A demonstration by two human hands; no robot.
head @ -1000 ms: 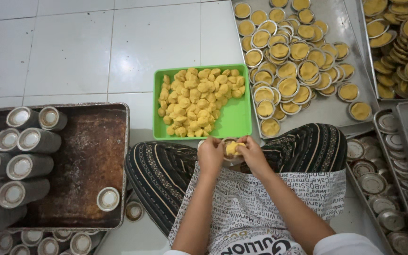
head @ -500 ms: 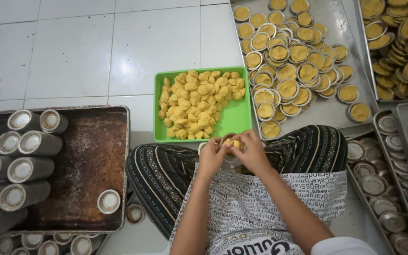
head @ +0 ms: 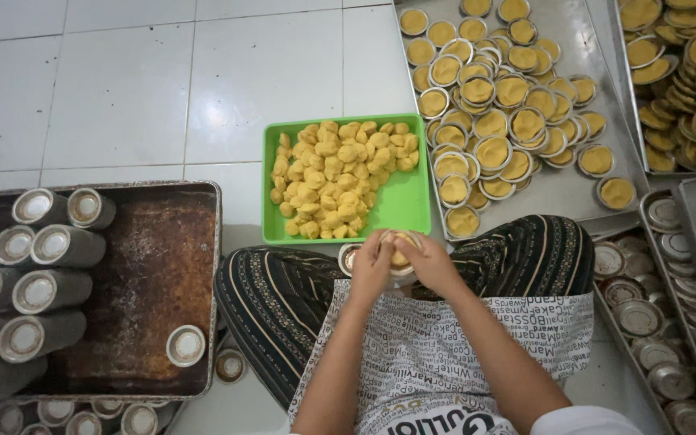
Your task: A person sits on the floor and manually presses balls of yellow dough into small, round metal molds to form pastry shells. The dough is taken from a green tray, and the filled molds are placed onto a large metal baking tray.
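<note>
Both my hands meet over my lap around one small round metal tart tin (head: 401, 256) with yellow dough in it. My left hand (head: 373, 267) grips its left side and my right hand (head: 430, 264) presses on its right side, thumbs on the dough. Another small tin (head: 349, 256) peeks out just left of my left hand. Right in front of my knees sits a green tray (head: 407, 207) heaped with yellow dough balls (head: 333, 176).
A metal tray (head: 567, 187) of dough-filled tins (head: 489, 97) lies at front right, a second one (head: 686, 76) beyond it. Empty tins (head: 642, 316) fill trays on my right. A dark rusty tray (head: 140, 286) with stacked tins (head: 27, 290) is at my left.
My hands have stayed over my lap, working the same tin; the fingers have turned it slightly and closed more tightly over the dough.
</note>
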